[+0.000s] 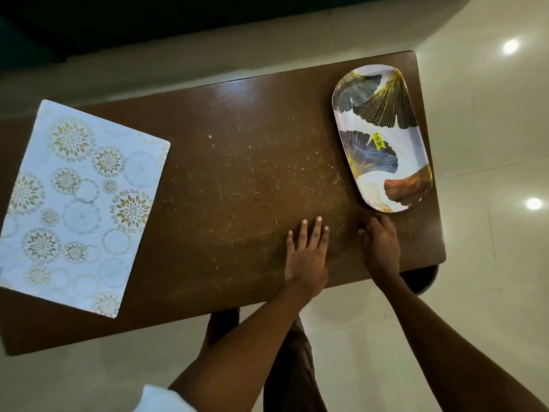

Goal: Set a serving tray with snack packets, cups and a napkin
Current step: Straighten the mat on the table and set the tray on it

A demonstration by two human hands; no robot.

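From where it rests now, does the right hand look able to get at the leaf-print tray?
Probably yes. The right hand lies on the table just short of the tray's near end, holding nothing visible, and nothing stands between them. The tray is bare apart from a yellow price sticker.

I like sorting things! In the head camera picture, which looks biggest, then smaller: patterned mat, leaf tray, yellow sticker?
1. patterned mat
2. leaf tray
3. yellow sticker, tiny, stuck on the tray
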